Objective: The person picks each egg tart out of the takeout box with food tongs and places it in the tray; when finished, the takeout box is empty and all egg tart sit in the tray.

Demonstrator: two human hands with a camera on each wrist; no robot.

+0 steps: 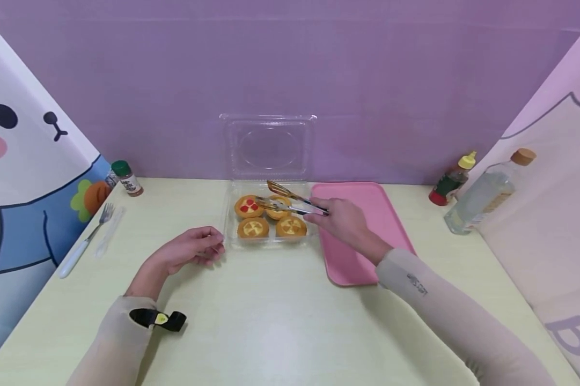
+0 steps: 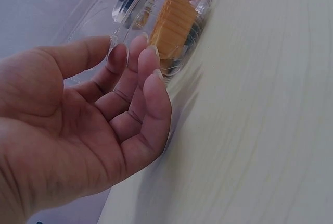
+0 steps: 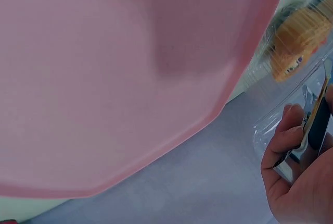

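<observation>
In the head view, the right hand (image 1: pixel 340 217), the nearer, grips tongs (image 1: pixel 293 196) pointing left, tips apart at the back-right tart (image 1: pixel 277 215) in the box (image 1: pixel 270 242). Left wrist: the left hand's (image 2: pixel 93 125) thumb and forefinger seem to pinch the box's rim. Right wrist: fingers clamp the tongs.

My head view faces forward-down above my fingers (image 2: pixel 155 96); both wrist views, closer, share the pastries (image 2: pixel 173 26) near them.
</observation>
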